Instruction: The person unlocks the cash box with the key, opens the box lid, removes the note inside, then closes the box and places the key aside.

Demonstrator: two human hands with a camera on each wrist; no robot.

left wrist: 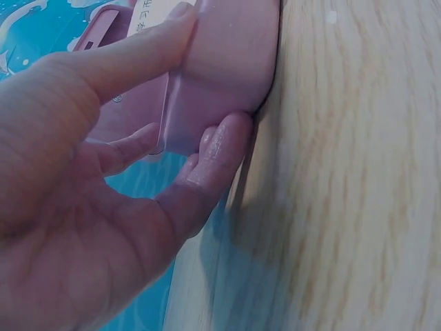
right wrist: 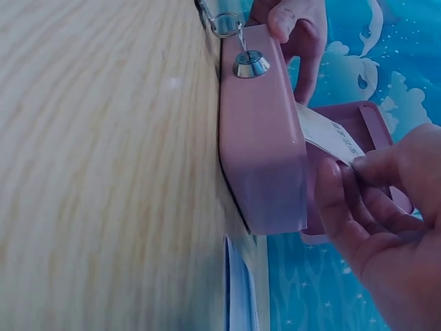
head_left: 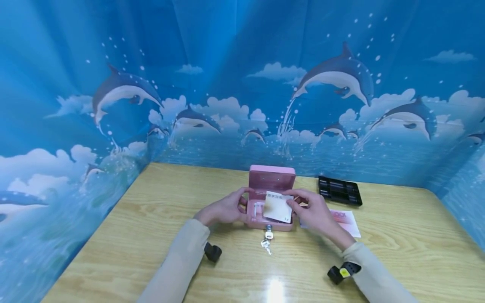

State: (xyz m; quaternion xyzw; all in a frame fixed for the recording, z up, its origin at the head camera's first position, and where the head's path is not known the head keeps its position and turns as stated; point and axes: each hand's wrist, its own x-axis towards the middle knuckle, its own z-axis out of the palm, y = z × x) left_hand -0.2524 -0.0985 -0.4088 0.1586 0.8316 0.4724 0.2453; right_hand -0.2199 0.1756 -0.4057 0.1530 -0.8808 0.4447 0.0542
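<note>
One paper | right hand pinching its edge | extends left of pinch, over box | left hand grips box

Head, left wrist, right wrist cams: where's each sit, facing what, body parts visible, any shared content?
Head: worn on the head, forward and down at the pink box; left hand, right hand and sleeves show.
Left wrist: on that wrist, at the box's wall; only the left hand shows.
Right wrist: on that wrist, at the box's lock; right hand near, left hand beyond.
Both wrist views share the box and printed paper.
</note>
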